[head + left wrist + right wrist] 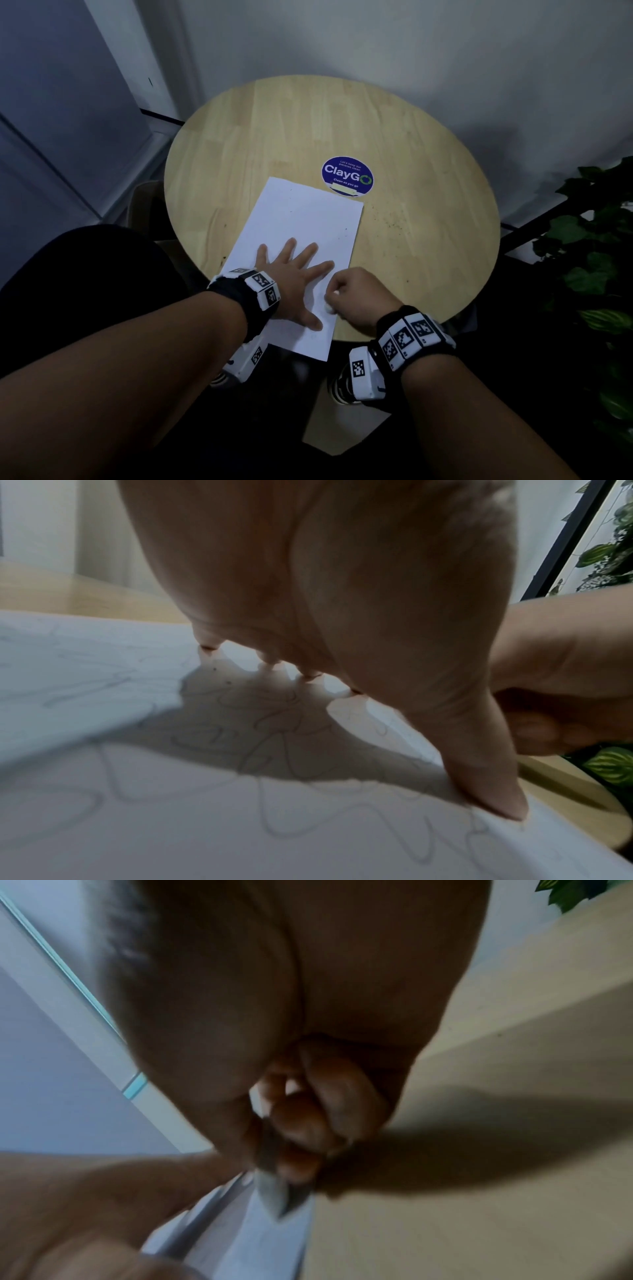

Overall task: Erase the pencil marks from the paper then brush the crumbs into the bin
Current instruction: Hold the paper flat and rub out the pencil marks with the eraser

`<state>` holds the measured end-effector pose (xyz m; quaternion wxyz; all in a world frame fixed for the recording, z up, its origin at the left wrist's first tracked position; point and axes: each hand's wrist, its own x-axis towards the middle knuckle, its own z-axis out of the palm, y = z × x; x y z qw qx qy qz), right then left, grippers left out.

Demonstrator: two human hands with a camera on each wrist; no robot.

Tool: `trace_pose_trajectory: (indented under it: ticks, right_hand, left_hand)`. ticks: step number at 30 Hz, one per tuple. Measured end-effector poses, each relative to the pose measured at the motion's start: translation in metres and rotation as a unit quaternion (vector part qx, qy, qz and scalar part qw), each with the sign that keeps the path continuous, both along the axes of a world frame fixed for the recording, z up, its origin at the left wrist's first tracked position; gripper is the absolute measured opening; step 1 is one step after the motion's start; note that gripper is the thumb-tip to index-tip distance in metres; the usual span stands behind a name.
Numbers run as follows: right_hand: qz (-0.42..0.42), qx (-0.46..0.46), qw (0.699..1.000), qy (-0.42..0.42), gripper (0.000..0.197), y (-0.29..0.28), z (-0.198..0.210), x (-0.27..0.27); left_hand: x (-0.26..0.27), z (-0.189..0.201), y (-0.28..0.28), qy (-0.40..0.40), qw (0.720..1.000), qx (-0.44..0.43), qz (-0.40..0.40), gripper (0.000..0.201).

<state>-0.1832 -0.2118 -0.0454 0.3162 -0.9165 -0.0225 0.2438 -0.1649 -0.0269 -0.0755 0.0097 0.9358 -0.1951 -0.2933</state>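
Note:
A white sheet of paper [301, 233] lies slanted on the round wooden table [428, 192], its near corner hanging over the table's front edge. My left hand [291, 274] is spread flat on the sheet, fingers straight, pressing it down. Faint looping pencil marks [281, 723] show on the paper [103, 818] under and around the left hand [342, 615]. My right hand [356, 294] is curled at the sheet's right edge, pinching a small white eraser [329, 307] whose tip touches the paper. In the blurred right wrist view the eraser [274, 1194] pokes down from the fingers [308, 1123].
A blue round ClayGo sticker [347, 176] lies just beyond the paper's far corner. Dark crumbs [394, 219] are scattered on the wood right of the sheet. Green plant leaves [596, 274] stand at the right. A grey wall is behind. No bin is in view.

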Motion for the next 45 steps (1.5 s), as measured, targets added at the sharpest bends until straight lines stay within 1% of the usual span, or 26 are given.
trace_pose_trajectory:
  ticks: [2,5,7,9,10,11,14,15,16,19,20,23,24,25,28,29,30,32,33,34,37,39,41,42,43,45]
  right_hand:
    - [-0.017,0.006,1.000,0.001,0.017,-0.001,0.000,0.000]
    - [-0.086,-0.011,0.994,-0.069,0.015,-0.001,-0.005,0.005]
    - [-0.055,-0.019,0.997,-0.057,0.016,0.000,-0.003,0.004]
    - [0.000,-0.002,1.000,0.002,0.018,0.001,0.002,-0.001]
    - [0.011,0.006,1.000,0.021,0.018,0.001,0.004,-0.003]
    - [0.003,0.008,1.000,0.016,0.018,0.000,0.002,-0.002]
    - [-0.080,-0.015,0.994,-0.069,0.016,-0.002,-0.006,0.006]
    - [-0.086,-0.019,0.993,-0.081,0.015,-0.002,-0.006,0.007]
    - [-0.072,-0.018,0.995,-0.073,0.015,-0.001,-0.005,0.007]
    - [0.004,0.000,1.000,0.001,0.017,0.001,-0.001,0.001]
    - [0.001,0.003,1.000,-0.001,0.018,0.002,-0.001,0.000]
    - [-0.082,-0.001,0.994,-0.077,0.019,0.002,-0.010,0.007]
    - [-0.088,-0.008,0.991,-0.097,0.020,0.003,-0.010,0.008]
    - [-0.071,-0.012,0.993,-0.095,0.020,0.004,-0.010,0.008]
    - [0.016,0.003,1.000,-0.009,0.020,0.008,-0.004,0.002]
    - [0.019,0.011,1.000,0.005,0.021,0.008,-0.004,0.001]
    - [-0.001,0.015,1.000,-0.005,0.022,0.007,-0.006,0.003]
    - [-0.070,0.008,0.995,-0.069,0.020,0.006,-0.012,0.009]
    - [-0.082,-0.001,0.992,-0.094,0.019,0.006,-0.014,0.011]
    - [-0.064,-0.005,0.993,-0.095,0.020,0.007,-0.014,0.011]
    - [0.031,0.003,0.999,-0.019,0.023,0.013,-0.007,0.005]
    - [0.012,0.013,1.000,-0.021,0.023,0.011,-0.008,0.007]
    - [-0.052,0.009,0.996,-0.078,0.020,0.011,-0.013,0.010]
    - [-0.062,0.001,0.993,-0.097,0.020,0.011,-0.015,0.011]
    - [-0.044,-0.005,0.994,-0.098,0.022,0.013,-0.015,0.011]
    - [0.022,-0.004,0.999,-0.045,0.023,0.016,-0.010,0.006]
  left_hand:
    - [0.001,0.002,-0.001,-0.001,1.000,0.004,0.000,0.128]
    - [0.003,0.002,-0.002,0.001,1.000,0.004,0.001,0.128]
    - [0.002,0.002,-0.001,0.005,1.000,0.001,0.003,0.128]
    - [0.000,0.001,-0.001,0.003,1.000,0.001,0.002,0.128]
    - [0.000,0.001,-0.001,0.001,1.000,0.001,0.001,0.128]
    - [0.001,0.002,-0.001,0.000,1.000,0.002,0.000,0.128]
    - [0.002,0.003,-0.003,0.003,1.000,0.004,0.002,0.127]
    - [0.003,0.003,-0.002,0.005,1.000,0.003,0.002,0.127]
    - [0.002,0.003,-0.002,0.007,1.000,0.003,0.002,0.128]
    - [0.001,0.002,-0.001,0.005,1.000,0.005,-0.002,0.128]
    - [0.002,0.002,-0.001,0.004,1.000,0.005,-0.002,0.128]
    - [0.004,0.003,-0.002,0.005,1.000,0.006,-0.002,0.129]
    - [0.004,0.003,-0.002,0.005,1.000,0.005,-0.001,0.129]
    - [0.004,0.002,-0.001,0.007,1.000,0.004,0.000,0.130]
    - [0.002,0.000,0.000,0.002,1.000,-0.001,-0.001,0.129]
    - [0.002,0.000,0.000,-0.001,1.000,-0.002,-0.002,0.129]
    - [0.002,0.001,0.000,-0.002,1.000,-0.003,-0.002,0.129]
    - [0.003,0.002,-0.001,-0.002,1.000,-0.002,-0.002,0.129]
    - [0.003,0.002,-0.001,0.000,1.000,-0.004,0.000,0.129]
    - [0.003,0.001,0.000,0.002,1.000,-0.007,0.003,0.130]
    - [0.003,-0.002,0.001,0.004,1.000,-0.014,0.002,0.131]
    - [0.003,-0.001,0.001,0.001,1.000,-0.015,0.000,0.131]
    - [0.004,0.000,0.000,0.000,1.000,-0.012,0.001,0.131]
    - [0.004,0.000,0.000,0.001,1.000,-0.013,0.003,0.132]
    - [0.003,0.000,0.001,0.002,1.000,-0.015,0.006,0.133]
    - [0.002,-0.001,0.001,-0.001,1.000,-0.013,0.005,0.135]
